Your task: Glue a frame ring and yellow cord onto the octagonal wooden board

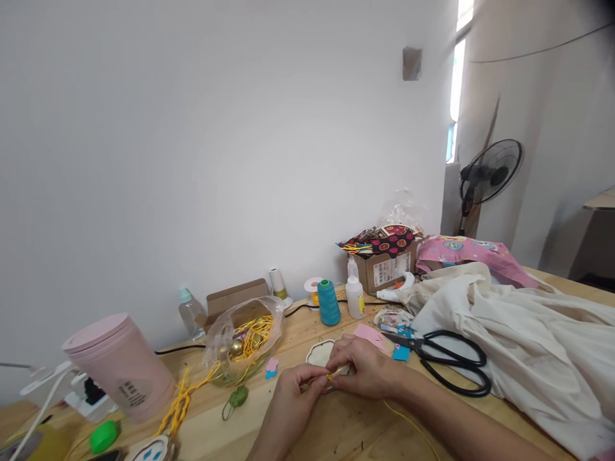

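Note:
My left hand [296, 398] and my right hand [361, 368] meet over the wooden table, thumbs and fingertips pinched close together. Between them is a thin yellow cord [329, 377], gripped by both hands. Its loose end trails below my right forearm toward the bottom edge. Just behind the fingers lies a cream plaque with a scalloped edge [317, 352], partly covered by my right hand. Blue paper scraps [401, 352] and a pink paper piece [369, 336] lie to the right of the hands. Left of them is a small pink and blue cut-out [271, 367].
Black-handled scissors [454, 358] rest against white cloth [519, 326]. Behind stand a teal thread spool [329, 303], a glue bottle [355, 298] and a cardboard box [389, 269]. At left are a pink canister [120, 365], a plastic bag of yellow cord [250, 336] and green yarn [237, 397].

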A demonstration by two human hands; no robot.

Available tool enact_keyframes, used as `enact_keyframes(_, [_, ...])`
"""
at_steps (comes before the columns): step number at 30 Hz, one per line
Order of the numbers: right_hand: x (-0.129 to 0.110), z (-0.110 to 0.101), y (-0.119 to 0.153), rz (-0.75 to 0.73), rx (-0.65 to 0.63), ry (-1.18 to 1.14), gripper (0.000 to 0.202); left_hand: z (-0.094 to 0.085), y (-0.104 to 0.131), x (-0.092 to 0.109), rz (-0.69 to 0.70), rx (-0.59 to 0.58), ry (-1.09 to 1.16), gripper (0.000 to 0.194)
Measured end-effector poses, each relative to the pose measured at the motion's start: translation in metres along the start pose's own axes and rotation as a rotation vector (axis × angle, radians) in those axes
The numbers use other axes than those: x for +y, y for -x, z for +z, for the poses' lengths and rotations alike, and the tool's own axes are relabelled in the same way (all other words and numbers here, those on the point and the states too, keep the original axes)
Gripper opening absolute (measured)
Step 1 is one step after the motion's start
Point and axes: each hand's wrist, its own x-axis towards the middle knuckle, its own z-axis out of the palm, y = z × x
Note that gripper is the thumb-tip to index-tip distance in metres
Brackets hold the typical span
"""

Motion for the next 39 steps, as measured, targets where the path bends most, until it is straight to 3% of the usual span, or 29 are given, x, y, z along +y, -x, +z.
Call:
enact_keyframes(4, [0.001, 0.0, -0.001, 0.024, -0.021, 0.023, 0.016, 0.001, -0.001, -0.003, -0.021, -0.005, 0.019, 0.019])
enact_keyframes(8, [0.002, 0.002, -0.002, 0.061, -0.028, 0.009, 0.015, -0.001, -0.002, -0.002, 0.042, -0.012, -0.024, 0.019])
enact_keyframes(24, [-0.001, 0.006, -0.004, 0.131, 0.053, -0.089, 0.013, -0.004, -0.002, -0.002, 0.102, 0.032, -0.064, 0.02])
enact_keyframes(33, [0.002, 0.009, -0.004, 0.127, 0.077, -0.12, 0.011, -0.003, -0.002, -0.002, -0.032, 0.099, -0.113, 0.019])
enact_keyframes(39, [0.002, 0.011, -0.003, 0.125, 0.09, -0.092, 0.007, -0.001, -0.001, -0.002, -0.074, 0.071, -0.057, 0.018])
